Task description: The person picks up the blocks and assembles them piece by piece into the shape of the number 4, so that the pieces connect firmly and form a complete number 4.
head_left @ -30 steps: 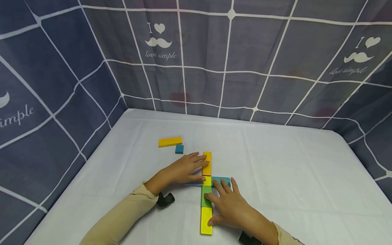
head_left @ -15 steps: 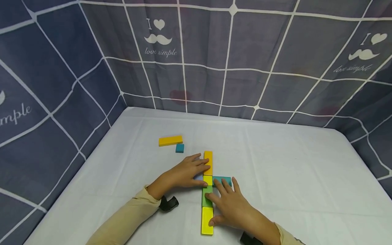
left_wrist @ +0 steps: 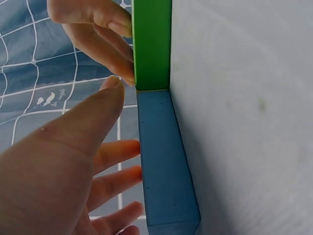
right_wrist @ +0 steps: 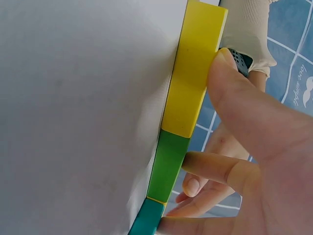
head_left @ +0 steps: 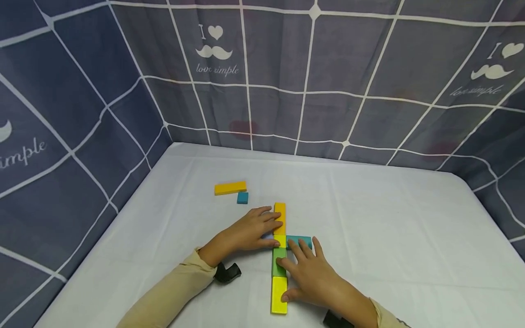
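Wooden blocks lie flat in a cross on the white table. Its upright runs from an orange-yellow block (head_left: 280,208) through a small yellow block (head_left: 280,238) and a green block (head_left: 279,270) to a long yellow block (head_left: 278,304). A teal block (head_left: 304,239) forms the right arm. On the left, a blue block (left_wrist: 168,166) is mostly covered by my left hand (head_left: 248,231). That hand's spread fingers touch the orange-yellow block, its thumb at the small yellow one. My right hand (head_left: 315,279) rests its fingertips on the teal, green and long yellow blocks.
Beyond the left hand lie a loose orange-yellow block (head_left: 230,188) and a small teal block (head_left: 242,197). Each wrist wears a black device, such as the left wrist camera (head_left: 228,273). A dark checked cloth (head_left: 270,54) stands as a wall around the table.
My left hand has shifted slightly toward me, covering more of the blue block. The right hand and the blocks keep their arrangement, while the head view tilts a little.
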Action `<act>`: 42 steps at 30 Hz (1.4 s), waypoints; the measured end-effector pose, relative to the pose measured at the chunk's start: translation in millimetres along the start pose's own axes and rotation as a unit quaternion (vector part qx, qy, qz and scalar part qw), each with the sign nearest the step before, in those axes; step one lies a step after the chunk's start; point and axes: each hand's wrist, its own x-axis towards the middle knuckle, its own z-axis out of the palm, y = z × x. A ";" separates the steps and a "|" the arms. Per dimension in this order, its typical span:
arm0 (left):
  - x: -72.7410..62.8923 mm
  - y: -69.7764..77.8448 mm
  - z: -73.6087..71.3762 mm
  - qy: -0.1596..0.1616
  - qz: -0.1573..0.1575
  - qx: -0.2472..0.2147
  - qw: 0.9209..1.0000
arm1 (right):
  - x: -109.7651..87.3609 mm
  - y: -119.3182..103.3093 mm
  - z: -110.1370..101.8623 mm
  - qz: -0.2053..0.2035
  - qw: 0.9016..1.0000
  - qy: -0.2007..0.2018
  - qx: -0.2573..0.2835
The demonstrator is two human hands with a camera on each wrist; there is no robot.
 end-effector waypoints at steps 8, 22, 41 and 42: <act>-0.8 1.6 0.6 -0.002 -0.009 -0.005 1.000 | -0.8 -0.3 0.0 0.002 1.000 -0.004 0.008; -1.0 0.9 -0.8 -0.011 -0.010 -0.014 1.000 | -0.1 0.3 0.7 -0.001 1.000 0.004 -0.003; -1.6 3.7 -2.3 -0.012 -0.015 -0.016 1.000 | 0.6 0.3 1.9 0.000 1.000 0.003 0.000; -1.7 3.7 -2.3 -0.011 -0.015 -0.018 1.000 | 0.6 0.3 1.8 0.000 1.000 0.002 0.001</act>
